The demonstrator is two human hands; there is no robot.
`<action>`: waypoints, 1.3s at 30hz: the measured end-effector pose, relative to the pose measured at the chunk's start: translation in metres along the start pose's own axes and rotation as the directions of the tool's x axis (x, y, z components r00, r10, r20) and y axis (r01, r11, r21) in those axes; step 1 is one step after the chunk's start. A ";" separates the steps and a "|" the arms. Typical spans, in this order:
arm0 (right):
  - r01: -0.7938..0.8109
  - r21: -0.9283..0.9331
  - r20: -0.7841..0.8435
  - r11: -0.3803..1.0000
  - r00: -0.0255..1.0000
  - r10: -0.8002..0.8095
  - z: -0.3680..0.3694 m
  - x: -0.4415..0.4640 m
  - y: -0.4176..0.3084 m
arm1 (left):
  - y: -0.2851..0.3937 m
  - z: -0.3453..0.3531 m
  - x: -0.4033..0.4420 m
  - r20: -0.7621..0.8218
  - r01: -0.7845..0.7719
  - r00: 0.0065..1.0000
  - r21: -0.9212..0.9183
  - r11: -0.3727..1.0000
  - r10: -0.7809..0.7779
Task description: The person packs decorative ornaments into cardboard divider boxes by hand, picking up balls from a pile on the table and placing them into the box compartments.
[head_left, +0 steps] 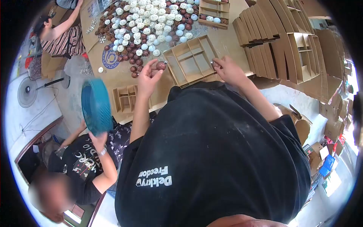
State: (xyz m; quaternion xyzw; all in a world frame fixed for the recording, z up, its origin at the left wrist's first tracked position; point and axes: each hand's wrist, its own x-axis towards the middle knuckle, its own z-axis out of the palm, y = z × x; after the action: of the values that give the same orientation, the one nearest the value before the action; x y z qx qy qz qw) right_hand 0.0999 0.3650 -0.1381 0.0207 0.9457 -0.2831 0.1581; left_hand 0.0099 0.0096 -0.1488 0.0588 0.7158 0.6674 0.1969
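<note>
My left hand (148, 75) is closed on a glossy brown ball ornament (161, 65), holding it beside the left edge of a cardboard divider box (184, 81). At the box's right edge my right hand (230, 71) pinches another brown ball (215, 66), mostly hidden by the fingers, with a small silvery bit showing at its top. Thin dividers split the box into several compartments, with no balls visible inside. Beyond my left hand lies a large heap of balls (151, 19) in white, pale blue and brown.
Stacked cardboard boxes (264, 22) rise at the right. A divider box (214, 19) with some balls stands at the back, another (124, 99) at the left. A co-worker at the left holds a blurred teal basket (96, 108). Another person sits at the far left, near a fan (28, 92).
</note>
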 end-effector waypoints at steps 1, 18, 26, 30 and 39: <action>0.048 -0.012 0.013 0.999 0.999 -0.048 0.001 0.005 0.005 | 0.001 0.002 -0.002 -0.003 -0.005 1.000 -0.003 1.000 0.005; -0.051 0.017 -0.248 0.999 0.967 0.054 0.002 -0.013 -0.008 | 0.001 0.047 0.033 0.026 -0.233 0.937 0.789 0.568 0.347; -0.026 -0.017 -0.207 1.000 0.978 0.022 0.000 0.000 -0.010 | 0.002 0.047 0.035 -0.049 -0.182 0.954 0.690 0.700 0.297; -0.026 -0.015 -0.094 1.000 0.995 0.025 0.012 0.007 -0.006 | -0.002 0.048 0.039 0.023 -0.235 0.943 0.755 0.613 0.333; 0.101 0.045 -0.251 0.994 0.964 -0.086 0.020 -0.002 0.004 | -0.002 0.057 0.037 -0.068 -0.175 0.938 0.753 0.635 0.339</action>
State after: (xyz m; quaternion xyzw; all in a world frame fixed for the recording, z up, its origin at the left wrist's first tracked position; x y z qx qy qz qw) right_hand 0.1083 0.3573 -0.1553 0.0158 0.9496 -0.3122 0.0240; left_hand -0.0031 0.0754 -0.1598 0.1663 0.9235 0.3455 -0.0153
